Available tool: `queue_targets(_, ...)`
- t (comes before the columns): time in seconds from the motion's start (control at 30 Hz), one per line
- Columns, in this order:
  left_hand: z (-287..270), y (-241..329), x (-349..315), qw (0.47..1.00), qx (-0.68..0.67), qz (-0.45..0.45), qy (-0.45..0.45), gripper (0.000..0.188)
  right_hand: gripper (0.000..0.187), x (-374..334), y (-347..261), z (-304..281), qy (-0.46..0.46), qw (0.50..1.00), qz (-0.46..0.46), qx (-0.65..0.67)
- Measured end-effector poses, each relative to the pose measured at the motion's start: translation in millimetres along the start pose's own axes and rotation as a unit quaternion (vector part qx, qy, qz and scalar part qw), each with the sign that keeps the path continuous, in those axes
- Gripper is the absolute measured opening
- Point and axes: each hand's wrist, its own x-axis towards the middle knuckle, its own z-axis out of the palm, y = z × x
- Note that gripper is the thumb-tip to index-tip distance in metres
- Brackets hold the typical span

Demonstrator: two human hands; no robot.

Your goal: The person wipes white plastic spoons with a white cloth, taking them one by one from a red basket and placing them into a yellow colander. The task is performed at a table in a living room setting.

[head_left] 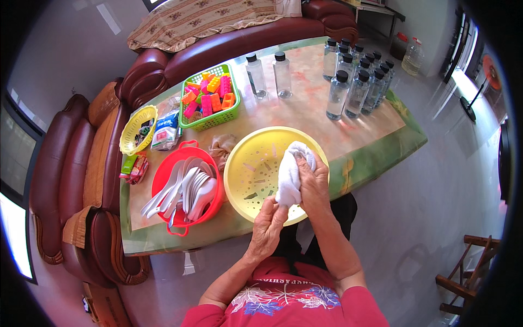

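A bunched white cloth [290,173] hangs over the yellow perforated basin [238,203]. My right hand [315,188] is closed round the cloth's right side. Lower down, my left hand [267,228] pinches the cloth's bottom end between thumb and fingers. Whether something is wrapped inside the cloth is hidden. The basin appears to hold no loose things, though the cloth and hands cover part of it. Left of it stands a red basket [218,199] with several white spoons [188,188] piled in it, handles toward its near left rim.
Further back are a green basket [210,119] of colourful blocks, two clear bottles [282,76] and a group of capped bottles [357,95]. A brown cloth [222,147], a plastic package [165,131] and a small yellow basket [131,143] lie left. Sofas [234,46] border the table.
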Motion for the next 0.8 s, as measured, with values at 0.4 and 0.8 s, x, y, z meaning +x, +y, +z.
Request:
queue_targets(0.4, -19.5, -17.5, -0.3, 0.989, -0.114, -0.072, 0.058, 0.077, 0.030, -51.7, 6.6, 5.4, -0.101, 0.796, -0.398, -0.444)
queue_targets(0.8, -19.2, 2.6, -2.9, 0.998, -0.051, -0.041, 0.017, 0.015, 0.019, 1.1, -12.3, -7.8, -0.015, 0.943, -0.182, -0.277)
